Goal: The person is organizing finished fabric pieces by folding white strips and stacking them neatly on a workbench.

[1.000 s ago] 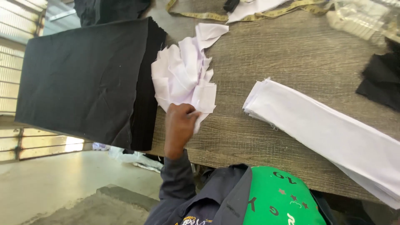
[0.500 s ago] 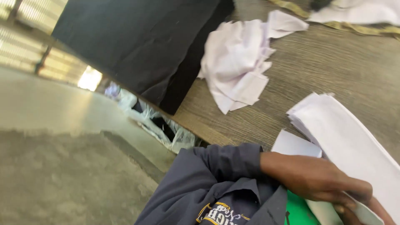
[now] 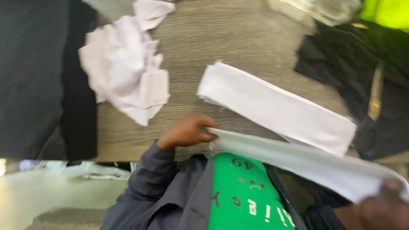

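Note:
My left hand (image 3: 187,130) pinches one end of a long white fabric strip (image 3: 306,164), which stretches across my green shirt toward the lower right. My right hand (image 3: 383,208), blurred at the frame's corner, holds the other end. The strip hangs just off the near edge of the wooden table (image 3: 226,38). Beyond it, a stack of similar white strips (image 3: 277,106) lies diagonally on the table, apart from my hands.
A loose pile of white fabric scraps (image 3: 123,81) sits left of my left hand. Black cloth (image 3: 38,76) covers the table's left end. More dark fabric (image 3: 362,72) lies at the right, under a yellow-green item (image 3: 385,12).
My left hand left the scrap pile and came back toward my body. Both hands now hold a white strip stretched between them. The view has swung right.

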